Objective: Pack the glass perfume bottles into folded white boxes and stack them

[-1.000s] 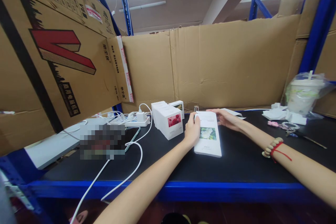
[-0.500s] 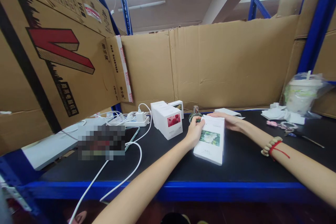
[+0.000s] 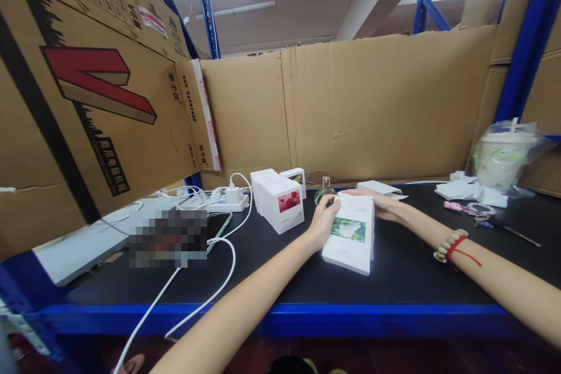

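Between my two hands is a white card box (image 3: 348,239) printed with a white flower on green leaves, tilted toward me on the black tabletop. My left hand (image 3: 323,222) grips its left upper edge, thumb on the front. Around the far right upper side curls my right hand (image 3: 380,205), its fingers mostly hidden behind the box. Just beyond my left hand stands a small glass bottle (image 3: 325,190) with a shiny cap, partly covered by the hand. To the left stands a row of similar white boxes (image 3: 280,201), the front one with a red flower picture.
Farther left lie a power strip (image 3: 228,203), white cables (image 3: 234,251) and a blurred-out device (image 3: 169,238). A white flat piece (image 3: 379,188) lies behind my right hand. Tissues (image 3: 471,190), a keyring (image 3: 481,209) and a bagged drink cup (image 3: 504,158) are at right. Cardboard (image 3: 372,105) walls the back.
Almost nothing differs. The whole view has shifted very slightly, and both hands keep the same hold on the white box.
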Motion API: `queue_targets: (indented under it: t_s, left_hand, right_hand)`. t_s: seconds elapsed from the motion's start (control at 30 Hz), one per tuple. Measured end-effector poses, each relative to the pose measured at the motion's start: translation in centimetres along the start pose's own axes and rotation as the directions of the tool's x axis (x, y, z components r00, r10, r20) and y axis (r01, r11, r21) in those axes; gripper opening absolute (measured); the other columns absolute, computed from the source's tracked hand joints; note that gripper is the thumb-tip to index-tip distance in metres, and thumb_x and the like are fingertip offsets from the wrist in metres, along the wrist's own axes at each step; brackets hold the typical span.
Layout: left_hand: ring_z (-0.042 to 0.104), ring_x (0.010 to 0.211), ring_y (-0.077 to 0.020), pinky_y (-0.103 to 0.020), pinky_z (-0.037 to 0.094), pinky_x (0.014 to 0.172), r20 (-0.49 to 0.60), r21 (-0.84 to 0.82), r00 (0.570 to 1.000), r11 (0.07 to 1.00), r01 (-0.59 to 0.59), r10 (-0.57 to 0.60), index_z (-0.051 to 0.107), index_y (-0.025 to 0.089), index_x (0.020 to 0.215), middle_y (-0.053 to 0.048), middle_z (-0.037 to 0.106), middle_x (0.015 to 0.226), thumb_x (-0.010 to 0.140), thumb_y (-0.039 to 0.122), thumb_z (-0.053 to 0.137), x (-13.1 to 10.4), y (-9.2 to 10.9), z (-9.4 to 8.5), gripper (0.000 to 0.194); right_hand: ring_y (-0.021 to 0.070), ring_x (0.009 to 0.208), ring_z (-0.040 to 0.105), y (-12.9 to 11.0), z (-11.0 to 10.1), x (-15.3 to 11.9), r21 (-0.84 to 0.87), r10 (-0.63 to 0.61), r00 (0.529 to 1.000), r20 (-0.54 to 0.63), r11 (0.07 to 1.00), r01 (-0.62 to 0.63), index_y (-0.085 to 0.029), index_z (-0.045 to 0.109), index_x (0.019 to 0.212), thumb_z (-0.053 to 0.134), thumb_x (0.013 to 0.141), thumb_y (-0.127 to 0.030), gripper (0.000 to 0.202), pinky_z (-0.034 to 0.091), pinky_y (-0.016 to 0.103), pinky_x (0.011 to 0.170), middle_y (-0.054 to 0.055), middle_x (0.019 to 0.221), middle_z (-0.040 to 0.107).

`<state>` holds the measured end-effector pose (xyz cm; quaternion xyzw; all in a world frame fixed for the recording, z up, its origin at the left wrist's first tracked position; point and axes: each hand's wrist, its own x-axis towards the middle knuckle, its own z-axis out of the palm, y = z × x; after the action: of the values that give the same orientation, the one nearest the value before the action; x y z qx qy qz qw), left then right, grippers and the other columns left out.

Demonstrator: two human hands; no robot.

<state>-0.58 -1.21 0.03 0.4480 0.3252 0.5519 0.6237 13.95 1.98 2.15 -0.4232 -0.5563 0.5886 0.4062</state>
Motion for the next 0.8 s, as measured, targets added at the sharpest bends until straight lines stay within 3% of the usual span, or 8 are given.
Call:
queue_targets:
  t_s: [0.2,0.43,0.6,0.8]
  left_hand:
    - [0.055,0.065,-0.0115,-0.021,0.04,0.061,0.04,0.005,0.996,0.997,-0.082,0.081,0.055,0.019,0.081,0.003,0.057,0.066,0.068,0.025,0.059,-0.3,0.1,0.0,0.014]
    - [0.055,0.066,-0.0115,-0.021,0.042,0.063,-0.015,0.033,0.996,0.996,-0.084,0.085,0.054,0.019,0.077,0.003,0.058,0.068,0.072,0.02,0.052,-0.5,0.6,0.4,0.005]
    - [0.057,0.073,-0.0121,-0.023,0.044,0.07,-0.091,0.035,0.987,0.991,-0.127,0.13,0.053,0.02,0.084,0.002,0.06,0.074,0.078,0.017,0.044,-0.6,0.8,0.3,0.011]
    - [0.058,0.088,-0.0152,-0.028,0.043,0.083,-0.073,0.094,0.971,0.971,-0.221,0.228,0.056,0.021,0.095,-0.001,0.063,0.092,0.078,0.021,0.048,-0.3,0.6,0.0,0.02]
  right_hand:
    - [0.0225,0.079,0.064,0.0,-0.1,0.1,0.078,-0.01,0.997,0.076,0.997,0.004,-0.017,0.065,0.097,0.056,0.073,-0.028,0.028,0.047,0.038,0.078,0.007,0.085,0.07]
    - [0.0224,0.077,0.065,-0.2,-0.9,-0.1,0.195,0.069,0.994,0.08,0.977,-0.084,-0.017,0.062,0.099,0.05,0.073,-0.031,0.032,0.047,0.037,0.077,0.006,0.084,0.07]
    - [0.0149,0.056,0.06,0.1,-2.1,0.3,0.268,0.102,0.983,0.152,0.953,-0.141,-0.017,0.062,0.085,0.042,0.076,-0.025,0.023,0.048,0.028,0.059,0.003,0.069,0.068]
    - [0.0113,0.046,0.054,0.1,-2.4,0.4,0.323,0.082,0.976,0.204,0.935,-0.146,-0.019,0.054,0.06,0.044,0.075,-0.024,0.019,0.044,0.022,0.047,-0.001,0.051,0.059]
